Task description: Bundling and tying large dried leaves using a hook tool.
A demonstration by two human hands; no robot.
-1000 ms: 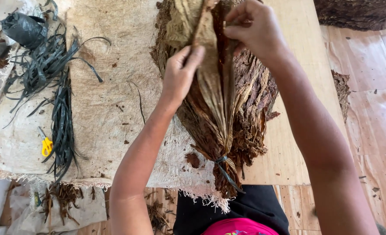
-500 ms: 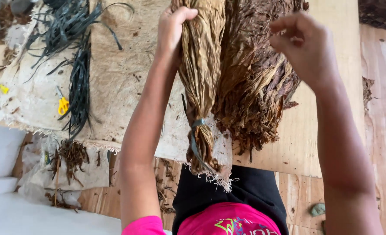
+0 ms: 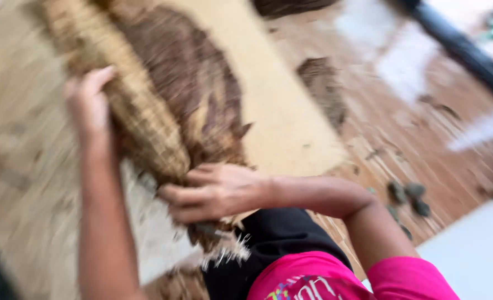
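Observation:
The view is blurred by motion. A bundle of dried brown leaves [image 3: 146, 128] lies on a pale burlap sheet [image 3: 24, 183] over a light wooden board [image 3: 291, 128]. My left hand [image 3: 91, 105] rests flat against the bundle's left side, fingers up. My right hand [image 3: 213, 191] grips the bundle at its tied near end, close to my lap. A darker heap of dried leaves [image 3: 191, 83] lies just right of the bundle.
A wooden plank floor [image 3: 402, 139] spreads to the right with a leaf scrap [image 3: 324, 89] and several small dark lumps [image 3: 407, 197]. A dark pole [image 3: 463, 50] crosses the upper right. A pale surface [image 3: 474, 250] sits at the lower right.
The view has swung to the right and tilted. My right hand came down from the leaves' top to the bundle's tied near end. My left hand stays on the bundle's side.

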